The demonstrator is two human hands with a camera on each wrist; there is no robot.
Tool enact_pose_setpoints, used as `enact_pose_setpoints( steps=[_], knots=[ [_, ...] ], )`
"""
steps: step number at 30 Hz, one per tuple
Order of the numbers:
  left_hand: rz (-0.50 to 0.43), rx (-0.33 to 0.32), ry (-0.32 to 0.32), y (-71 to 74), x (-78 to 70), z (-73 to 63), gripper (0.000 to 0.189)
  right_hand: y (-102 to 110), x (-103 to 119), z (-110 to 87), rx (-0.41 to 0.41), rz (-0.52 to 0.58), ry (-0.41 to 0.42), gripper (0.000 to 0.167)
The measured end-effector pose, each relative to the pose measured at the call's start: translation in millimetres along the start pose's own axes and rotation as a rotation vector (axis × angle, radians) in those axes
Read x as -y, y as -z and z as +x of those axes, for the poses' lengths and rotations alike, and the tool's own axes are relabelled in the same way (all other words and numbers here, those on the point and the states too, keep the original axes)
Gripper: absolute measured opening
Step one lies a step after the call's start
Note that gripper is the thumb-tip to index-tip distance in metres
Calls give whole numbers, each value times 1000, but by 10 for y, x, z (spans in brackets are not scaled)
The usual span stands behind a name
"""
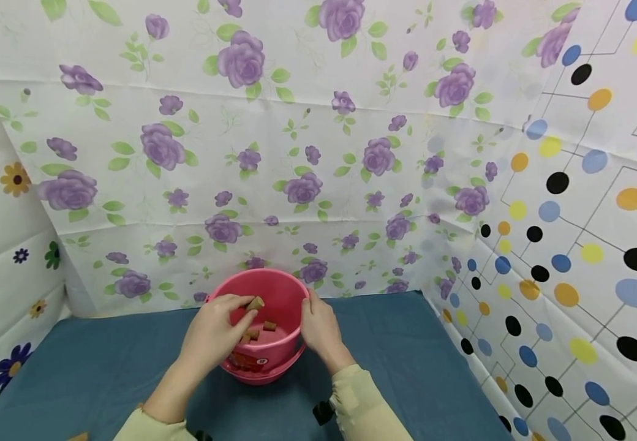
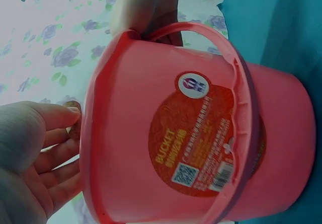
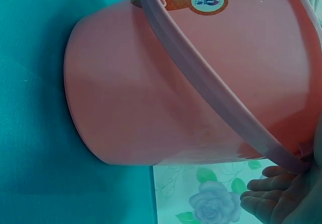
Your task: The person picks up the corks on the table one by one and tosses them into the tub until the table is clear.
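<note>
A pink plastic bucket [image 1: 258,282] stands on the blue cloth, its handle [image 2: 244,128] lowered against the front and a red label [image 2: 191,133] on its side. Between thumb and fingers, my left hand [image 1: 214,327] pinches a small brown cork-like piece [image 1: 255,303] over the bucket's mouth. Several similar brown pieces [image 1: 269,326] lie on the bucket's floor. My right hand [image 1: 320,321] holds the bucket's rim on the right side, near the handle's joint; in the right wrist view its fingers [image 3: 266,189] lie along the outside.
Blue cloth [image 1: 395,355] covers the table. Behind it hangs a sheet with purple flowers [image 1: 302,187], and a dotted sheet [image 1: 583,251] stands at the right. A brown object [image 1: 79,437] shows partly at the bottom left edge.
</note>
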State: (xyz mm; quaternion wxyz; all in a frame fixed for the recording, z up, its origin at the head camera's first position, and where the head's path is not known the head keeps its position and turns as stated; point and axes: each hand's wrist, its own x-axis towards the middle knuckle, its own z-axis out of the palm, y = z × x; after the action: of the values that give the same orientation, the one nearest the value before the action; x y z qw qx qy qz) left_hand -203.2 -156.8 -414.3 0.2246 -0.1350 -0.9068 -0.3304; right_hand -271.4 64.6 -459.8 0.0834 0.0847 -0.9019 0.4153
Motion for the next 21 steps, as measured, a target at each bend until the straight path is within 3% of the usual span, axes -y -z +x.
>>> enact_pose_setpoints(
  steps=[7, 21],
  knots=[
    [13, 20, 12, -48, -21, 134, 34, 6, 4, 5, 7, 6, -8, 52],
    [43, -17, -25, -131, -33, 193, 36, 11, -3, 4, 5, 6, -2, 52]
  ],
)
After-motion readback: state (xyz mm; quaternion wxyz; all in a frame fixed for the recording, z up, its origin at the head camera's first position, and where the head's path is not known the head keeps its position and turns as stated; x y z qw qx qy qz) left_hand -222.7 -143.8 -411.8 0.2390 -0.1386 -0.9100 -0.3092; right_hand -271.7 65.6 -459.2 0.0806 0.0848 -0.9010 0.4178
